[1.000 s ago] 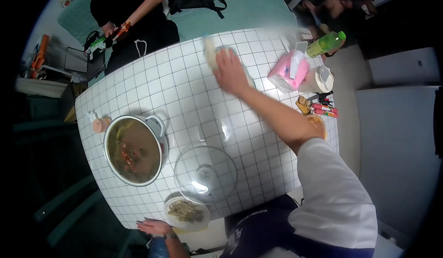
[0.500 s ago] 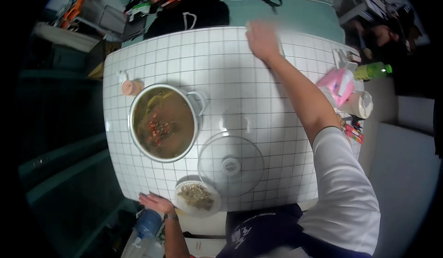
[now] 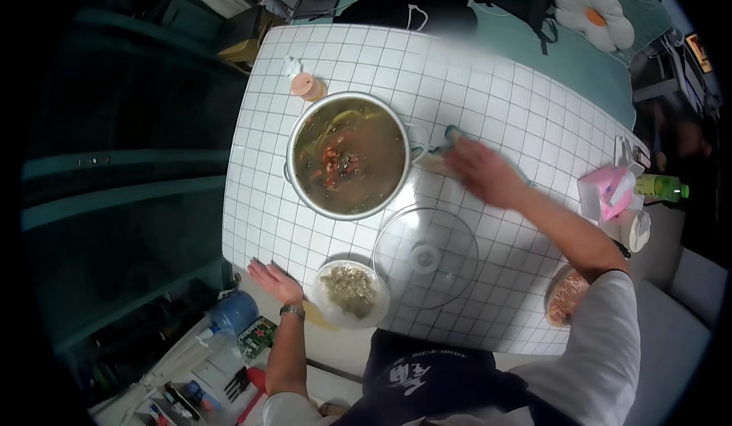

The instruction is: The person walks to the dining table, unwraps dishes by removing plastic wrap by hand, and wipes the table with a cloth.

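Observation:
My right hand (image 3: pixel 484 171), blurred by motion, is on a pale cloth (image 3: pixel 451 133) with teal edges. The hand covers most of the cloth, just right of the handle of a large pot (image 3: pixel 407 182). Brownish broth with red pieces and yellow-green strips fills the pot. My left hand (image 3: pixel 276 281) is open and empty at the table's near left edge, palm partly turned up. Beside it, a white plate (image 3: pixel 371 321) carries a greyish-brown, shredded-looking food (image 3: pixel 351 290). A clear glass lid (image 3: pixel 450 277) lies between the plate and my right arm.
A pink-lidded jar (image 3: pixel 306 87) stands behind the pot on the white tiled table (image 3: pixel 366 56). At the right edge are a pink packet (image 3: pixel 606 193), a green bottle (image 3: pixel 662 187) and a bowl of orange-pink bits (image 3: pixel 566 298). Another person sits beyond the far edge.
My right hand has come from the far table edge back towards the pot's handle, with the cloth now showing. The view has shifted, revealing the bowl by my right arm. My left hand remains open.

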Demonstrator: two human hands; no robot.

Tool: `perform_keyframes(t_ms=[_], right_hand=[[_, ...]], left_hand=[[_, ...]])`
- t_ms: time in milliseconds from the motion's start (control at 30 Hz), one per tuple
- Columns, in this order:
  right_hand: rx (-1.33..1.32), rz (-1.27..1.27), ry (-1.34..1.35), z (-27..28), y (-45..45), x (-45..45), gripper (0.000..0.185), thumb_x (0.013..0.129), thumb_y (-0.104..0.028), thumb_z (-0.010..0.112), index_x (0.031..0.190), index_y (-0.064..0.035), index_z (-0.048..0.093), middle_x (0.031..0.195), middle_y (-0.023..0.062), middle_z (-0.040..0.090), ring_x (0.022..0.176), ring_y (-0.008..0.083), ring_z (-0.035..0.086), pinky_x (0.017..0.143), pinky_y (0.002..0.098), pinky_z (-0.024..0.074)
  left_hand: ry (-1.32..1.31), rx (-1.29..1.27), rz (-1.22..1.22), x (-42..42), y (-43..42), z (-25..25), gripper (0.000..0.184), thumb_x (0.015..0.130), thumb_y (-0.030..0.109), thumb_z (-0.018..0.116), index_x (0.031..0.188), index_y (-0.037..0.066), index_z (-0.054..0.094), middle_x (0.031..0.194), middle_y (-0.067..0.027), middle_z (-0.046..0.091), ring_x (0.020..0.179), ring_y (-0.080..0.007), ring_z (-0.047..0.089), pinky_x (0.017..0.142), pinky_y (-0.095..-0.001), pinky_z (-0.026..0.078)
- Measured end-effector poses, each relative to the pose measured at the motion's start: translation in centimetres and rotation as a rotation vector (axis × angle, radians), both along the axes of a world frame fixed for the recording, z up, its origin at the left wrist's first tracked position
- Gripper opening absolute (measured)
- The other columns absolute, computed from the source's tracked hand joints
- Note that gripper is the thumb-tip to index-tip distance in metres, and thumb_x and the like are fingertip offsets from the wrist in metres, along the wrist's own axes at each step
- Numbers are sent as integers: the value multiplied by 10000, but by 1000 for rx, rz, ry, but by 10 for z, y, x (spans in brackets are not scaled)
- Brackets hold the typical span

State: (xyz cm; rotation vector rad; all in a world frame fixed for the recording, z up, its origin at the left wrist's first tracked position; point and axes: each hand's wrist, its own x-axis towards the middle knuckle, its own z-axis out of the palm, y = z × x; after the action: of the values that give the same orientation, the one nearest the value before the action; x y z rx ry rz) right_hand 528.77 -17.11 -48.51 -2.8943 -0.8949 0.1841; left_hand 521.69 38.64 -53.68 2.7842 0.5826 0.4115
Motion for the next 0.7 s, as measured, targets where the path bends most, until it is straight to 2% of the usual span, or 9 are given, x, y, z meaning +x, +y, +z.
perform_keyframes(t_ms=[67,133,200,300,367,433,600,667,700], right_hand=[[354,-329,6,-34,-38,40,520,942,-232,497,1435,-95,405,1492,127,388,1401,350,303,1146,455,263],[304,-537,-227,-32,-47,80,479,938,-222,496,1401,-107,451,1475,126,413,1380,365,334,1131,453,286],[114,-670,-282,-53,-37,119,450,942,-225,494,1378,-115,479,1468,117,420,1370,352,355,1125,452,297],[103,-523,-301,-44,-9,109,444,949,-228,486,1380,-118,477,1473,102,415,1388,335,334,1132,462,286],[277,-190,-201,-42,6,77,442,954,-235,484,1381,-122,478,1489,92,395,1413,320,295,1148,470,265],[184,-108,-123,-23,11,26,456,949,-241,496,1390,-126,473,1503,92,374,1431,324,261,1164,475,244],[199,-190,44,10,10,-106,521,917,-215,541,1417,-107,443,1529,100,332,1447,338,224,1175,480,215],[202,-392,106,14,18,-157,522,905,-186,552,1407,-84,448,1530,121,326,1443,362,225,1172,494,207],[199,-399,109,12,26,-181,522,905,-186,552,1407,-84,448,1530,121,326,1443,362,225,1172,494,207]], left_hand=[[17,-7,-8,2,-3,4,569,1036,349,321,1477,-10,299,1535,-243,259,1435,-389,193,1175,-479,146],[-4,-11,-28,0,-3,2,571,1038,359,321,1474,-9,303,1531,-248,262,1432,-397,195,1171,-484,150],[-6,-30,-69,3,-1,-4,569,1040,363,321,1473,-7,308,1526,-253,267,1429,-404,194,1170,-486,151],[-16,-21,-43,0,0,-1,557,1041,349,320,1472,-4,310,1521,-253,275,1429,-403,190,1174,-496,145],[-9,-16,-48,0,0,0,550,1041,338,318,1470,-5,311,1519,-253,279,1428,-403,195,1177,-496,141],[-10,-17,-43,-2,1,0,543,1041,328,315,1469,-7,311,1517,-253,282,1426,-402,199,1180,-496,137],[-51,23,-61,0,9,-10,543,1042,330,292,1459,-17,326,1499,-255,316,1414,-400,230,1185,-494,132],[-60,36,-67,-1,11,-13,547,1040,342,293,1456,-10,337,1501,-254,318,1411,-414,233,1178,-496,148],[-46,30,-45,-1,8,-9,547,1038,347,296,1457,-2,342,1507,-250,312,1411,-421,231,1172,-499,157]])
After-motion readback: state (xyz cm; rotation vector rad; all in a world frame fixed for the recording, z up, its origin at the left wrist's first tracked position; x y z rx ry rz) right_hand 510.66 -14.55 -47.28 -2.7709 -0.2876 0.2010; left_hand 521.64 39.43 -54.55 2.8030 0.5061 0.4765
